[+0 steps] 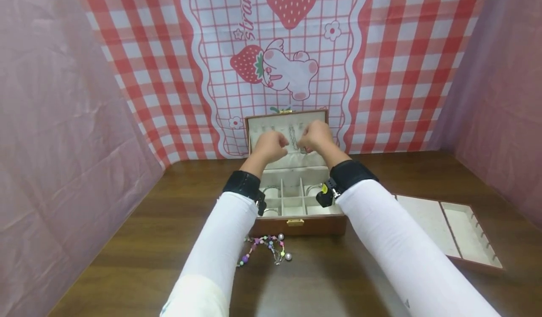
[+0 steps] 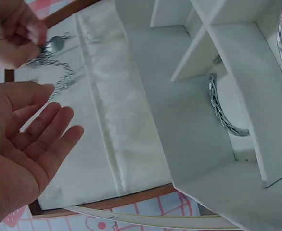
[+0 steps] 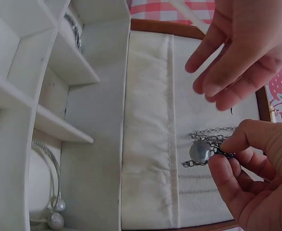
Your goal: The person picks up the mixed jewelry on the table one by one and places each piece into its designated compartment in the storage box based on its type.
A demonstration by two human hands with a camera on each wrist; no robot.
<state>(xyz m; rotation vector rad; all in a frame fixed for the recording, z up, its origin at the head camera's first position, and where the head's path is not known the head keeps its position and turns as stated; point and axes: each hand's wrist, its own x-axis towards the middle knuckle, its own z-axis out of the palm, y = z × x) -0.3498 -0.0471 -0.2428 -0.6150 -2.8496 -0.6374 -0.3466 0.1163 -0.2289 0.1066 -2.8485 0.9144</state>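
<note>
On a brown wooden desk (image 1: 123,232), we see, nearest us, a strand of colourful beads (image 1: 256,241) lying just in front of a jewellery box (image 1: 313,226), and to the right a shallow divided tray (image 1: 423,213), probably set aside to leave the compartments exposed. Dividers keep bangles in separate cells. Beyond them, a silver chain with a pale round piece (image 3: 199,150) is held up before the raised lid (image 3: 198,108). The right hand (image 3: 263,178) pinches it between thumb and forefinger, a light grip that we judge suits fine links. The left hand (image 2: 25,149) waits close by, fingers loosely extended and parted, with nothing visible in them. The lid stands upright, we take it, so that chains can hang along its lining above the gathered pocket (image 3: 148,144). A red-and-white strawberry-print cloth (image 1: 385,72) closes the scene.

Only the head view gives us the beads and the tray, but it barely resolves the grip. The right wrist view makes the pinch plain and adds two fine chains (image 3: 196,177) against the lining and a pearl-tipped bangle (image 3: 58,180); the left wrist view shows a braided bangle (image 2: 217,103) at close range.
</note>
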